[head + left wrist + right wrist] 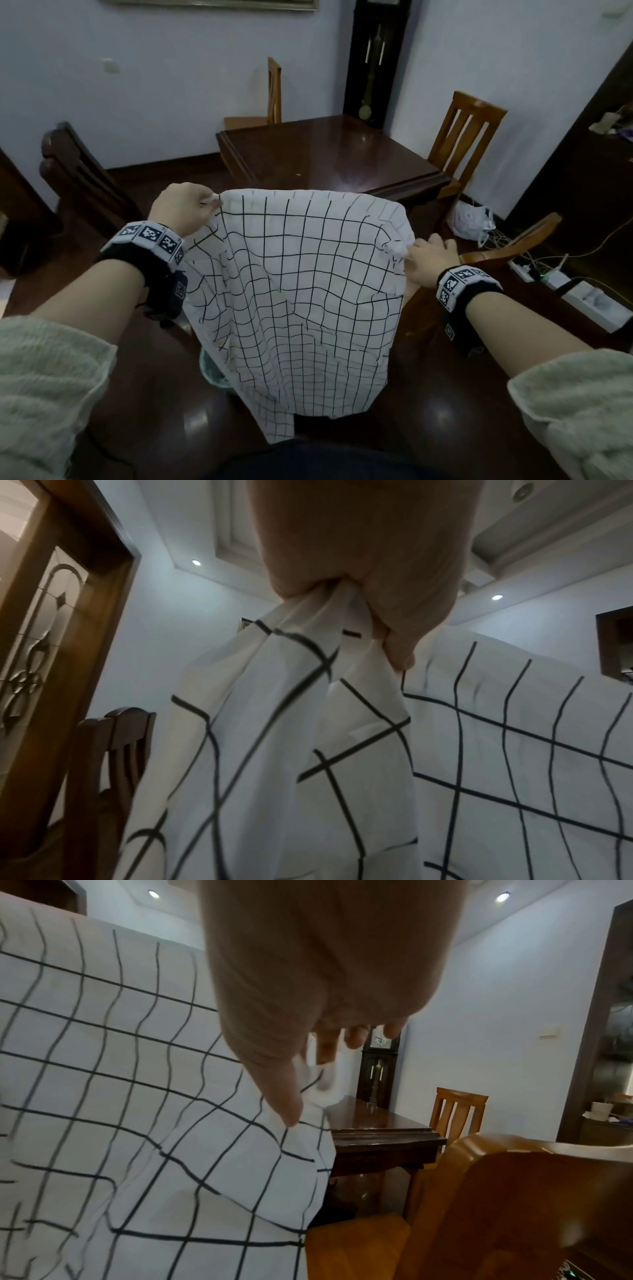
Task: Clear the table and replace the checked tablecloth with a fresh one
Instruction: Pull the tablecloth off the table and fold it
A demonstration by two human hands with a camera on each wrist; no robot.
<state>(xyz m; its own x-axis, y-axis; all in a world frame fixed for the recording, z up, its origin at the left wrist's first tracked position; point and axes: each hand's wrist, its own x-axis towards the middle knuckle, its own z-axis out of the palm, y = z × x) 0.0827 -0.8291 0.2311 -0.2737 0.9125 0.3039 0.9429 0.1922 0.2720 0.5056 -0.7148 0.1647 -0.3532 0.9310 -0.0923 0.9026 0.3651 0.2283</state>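
Now my left hand (pixel 183 209) has its grip clenched round a bunched corner of the checked tablecloth (pixel 298 291), up at about ten o'clock from the cloth's middle; the left wrist view shows the fabric gathered inside my curled fingers (pixel 397 647). My right hand (pixel 430 262) pinches the opposite corner at two o'clock, thumb (pixel 281 1093) pressed onto the cloth, the other fingers loosely extended. Between both grips the cloth hangs in the air, draping down toward my lap at six o'clock. Beyond it, at twelve o'clock, stands the dark wooden desk (pixel 329 154), bare and glossy, with a light wooden chair (pixel 462 137) at its right side.
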